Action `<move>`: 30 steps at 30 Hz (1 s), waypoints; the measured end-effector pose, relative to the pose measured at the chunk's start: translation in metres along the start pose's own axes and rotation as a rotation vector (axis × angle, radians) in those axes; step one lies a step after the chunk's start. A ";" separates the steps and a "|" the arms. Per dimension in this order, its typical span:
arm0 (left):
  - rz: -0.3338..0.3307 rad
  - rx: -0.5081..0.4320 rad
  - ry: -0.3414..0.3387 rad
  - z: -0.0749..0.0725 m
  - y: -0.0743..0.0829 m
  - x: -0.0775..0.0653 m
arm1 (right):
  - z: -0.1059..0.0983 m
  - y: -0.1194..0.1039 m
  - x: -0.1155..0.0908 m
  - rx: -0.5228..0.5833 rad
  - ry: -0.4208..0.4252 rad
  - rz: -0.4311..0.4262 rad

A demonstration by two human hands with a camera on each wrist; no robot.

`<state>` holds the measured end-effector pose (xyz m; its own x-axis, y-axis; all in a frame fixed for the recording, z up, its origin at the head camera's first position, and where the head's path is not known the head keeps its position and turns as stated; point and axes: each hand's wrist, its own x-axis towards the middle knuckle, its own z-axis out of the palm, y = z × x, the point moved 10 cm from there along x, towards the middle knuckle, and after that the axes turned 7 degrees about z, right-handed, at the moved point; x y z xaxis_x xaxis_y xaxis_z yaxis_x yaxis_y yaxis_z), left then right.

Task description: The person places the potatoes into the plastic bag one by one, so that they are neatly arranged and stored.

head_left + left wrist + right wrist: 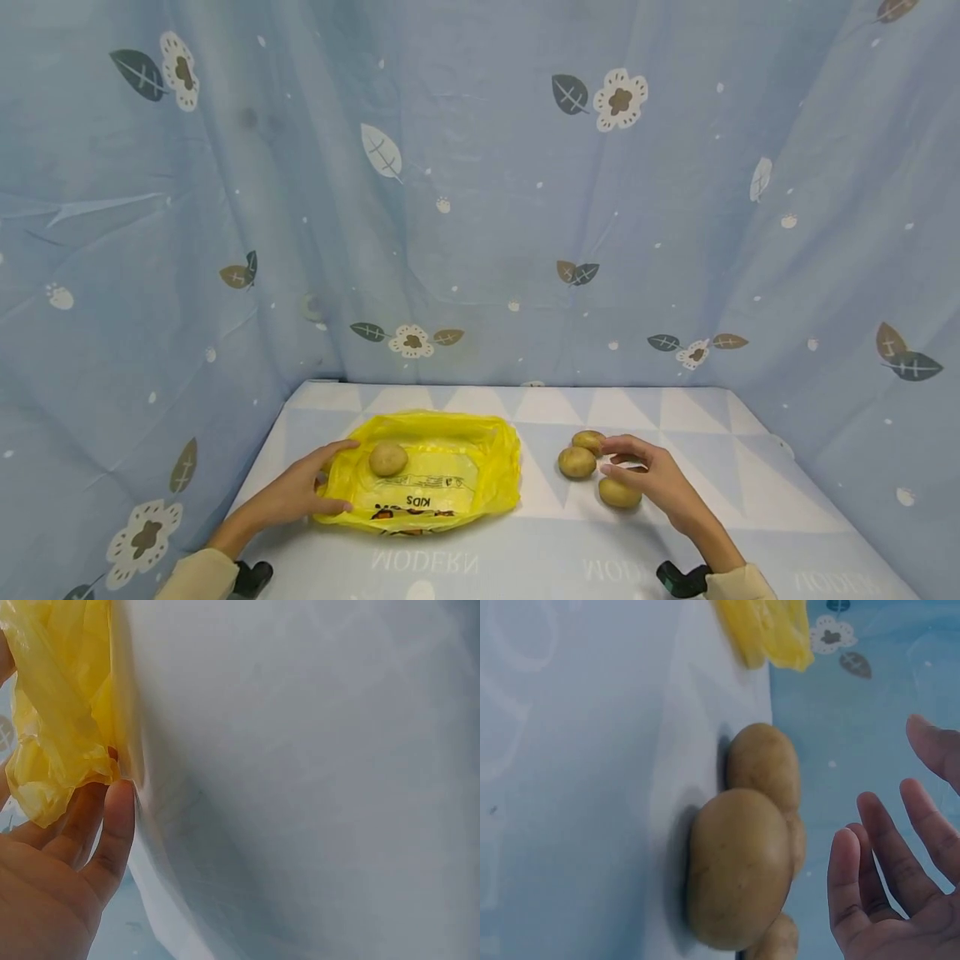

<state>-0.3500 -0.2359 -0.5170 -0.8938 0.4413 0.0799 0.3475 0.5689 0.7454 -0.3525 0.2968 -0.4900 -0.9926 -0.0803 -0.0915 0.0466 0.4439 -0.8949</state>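
A yellow plastic bag (491, 467) lies with its mouth spread, and one potato (387, 459) rests inside it. My left hand (296, 487) is at the bag's left end, fingers and thumb spread apart along the rim. In the left wrist view, fingertips touch the crumpled yellow plastic (64, 735), which partly covers the fingers. My right hand (652, 479) hovers over a group of potatoes, its fingers loosely bent with nothing between them. Below it lies the nearest potato (619, 493); two others, a rounder potato (577, 462) and a farther potato (588, 442), sit just left of the fingertips.
A pale table (547, 546) with triangle patterns and printed lettering carries everything. Blue patterned curtains (487, 208) close off the back and both sides. In the right wrist view, another potato (776, 941) shows partly behind the big front one (739, 870).
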 end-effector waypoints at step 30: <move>0.001 0.005 -0.002 0.000 0.002 0.000 | -0.019 0.058 -0.013 -0.051 0.028 0.119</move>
<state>-0.3490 -0.2350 -0.5156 -0.8929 0.4432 0.0796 0.3500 0.5718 0.7420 -0.3393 0.3407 -0.5318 -0.9832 0.0002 -0.1824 0.1588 0.4935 -0.8552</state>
